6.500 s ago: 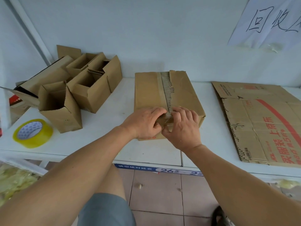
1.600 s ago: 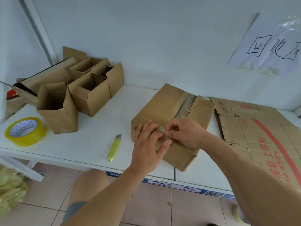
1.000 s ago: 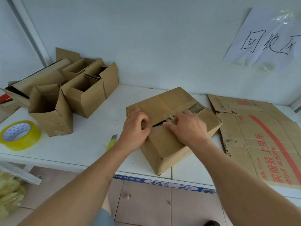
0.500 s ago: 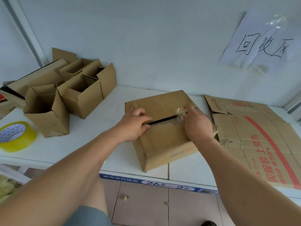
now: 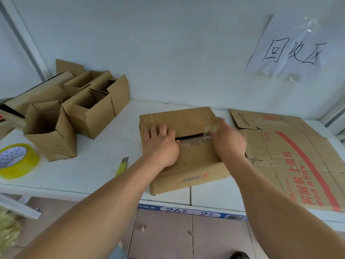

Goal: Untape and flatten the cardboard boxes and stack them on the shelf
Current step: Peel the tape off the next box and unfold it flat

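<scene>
A closed brown cardboard box (image 5: 186, 118) lies on the white shelf (image 5: 104, 161) in front of me, its top seam running left to right. My left hand (image 5: 160, 144) lies flat on the box top at the seam's left end, fingers spread. My right hand (image 5: 226, 141) is at the seam's right end, pinching a strip of clear tape (image 5: 210, 130) lifted off the seam; it is blurred. Torn corrugation shows along the bared seam. A flattened box with red print (image 5: 298, 161) lies to the right on the shelf.
Several open small boxes (image 5: 74, 111) stand at the back left. A yellow tape roll (image 5: 15, 160) sits near the left front edge. A yellow utility knife (image 5: 122, 166) lies beside my left forearm. A handwritten paper sign (image 5: 291, 49) hangs on the back wall.
The box has been turned so its seam runs sideways. My right hand has pulled the tape strip rightward along the seam, baring more corrugation, while my left hand stays pressed on the box.
</scene>
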Available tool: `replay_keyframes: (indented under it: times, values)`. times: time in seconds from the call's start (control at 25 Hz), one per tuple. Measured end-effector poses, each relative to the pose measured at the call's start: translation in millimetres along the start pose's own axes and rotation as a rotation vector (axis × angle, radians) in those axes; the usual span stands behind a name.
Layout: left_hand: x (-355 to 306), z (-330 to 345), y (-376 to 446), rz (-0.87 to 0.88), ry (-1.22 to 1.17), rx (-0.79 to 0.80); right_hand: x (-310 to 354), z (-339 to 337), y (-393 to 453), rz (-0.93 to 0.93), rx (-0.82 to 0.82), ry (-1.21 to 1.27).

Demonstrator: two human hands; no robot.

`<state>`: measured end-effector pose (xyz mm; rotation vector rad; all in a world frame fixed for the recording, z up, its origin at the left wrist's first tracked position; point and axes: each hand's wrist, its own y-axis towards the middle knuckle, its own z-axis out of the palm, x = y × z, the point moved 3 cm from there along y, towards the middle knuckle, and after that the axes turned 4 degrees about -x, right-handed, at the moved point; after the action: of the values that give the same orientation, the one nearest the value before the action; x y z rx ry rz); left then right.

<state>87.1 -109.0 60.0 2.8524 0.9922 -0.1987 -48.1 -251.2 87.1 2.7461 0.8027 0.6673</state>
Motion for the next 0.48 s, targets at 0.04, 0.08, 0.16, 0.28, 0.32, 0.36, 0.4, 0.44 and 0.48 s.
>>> replay_keyframes:
  times: [0.04, 0.08, 0.16, 0.28, 0.32, 0.36, 0.4, 0.44, 0.48]
  values:
    - [4.6, -0.1, 0.7, 0.016, 0.001, 0.007, -13.6, -9.1, 6.2, 0.104, -0.066, 0.065]
    - [6.8, -0.5, 1.5, 0.029, 0.003, 0.003, -25.7, -15.0, 11.0, 0.172, -0.124, 0.101]
    - [3.8, 0.7, 2.0, 0.05, 0.005, -0.008, -30.1, -15.4, 12.6, 0.092, -0.131, 0.016]
    - [0.3, 2.5, 1.1, 0.041, 0.028, 0.006, -6.4, -0.8, -1.5, -0.07, -0.017, -0.131]
    - [-0.2, 1.6, 1.6, 0.034, 0.034, 0.012, 0.7, 1.0, -2.6, -0.066, 0.037, -0.158]
    - [-1.6, 0.3, 2.6, 0.021, 0.036, 0.018, 6.1, 1.7, -2.1, -0.058, 0.065, -0.206]
    - [-4.7, -0.8, 3.0, 0.0, 0.032, 0.027, 8.8, 2.6, -1.8, -0.071, 0.057, -0.281]
    - [-9.3, -1.0, 2.5, -0.026, 0.028, 0.035, 7.8, 4.3, 0.1, -0.101, 0.026, -0.337]
    - [-14.5, -1.0, 1.4, -0.047, 0.026, 0.039, 6.2, 5.3, 1.4, -0.157, -0.001, -0.368]
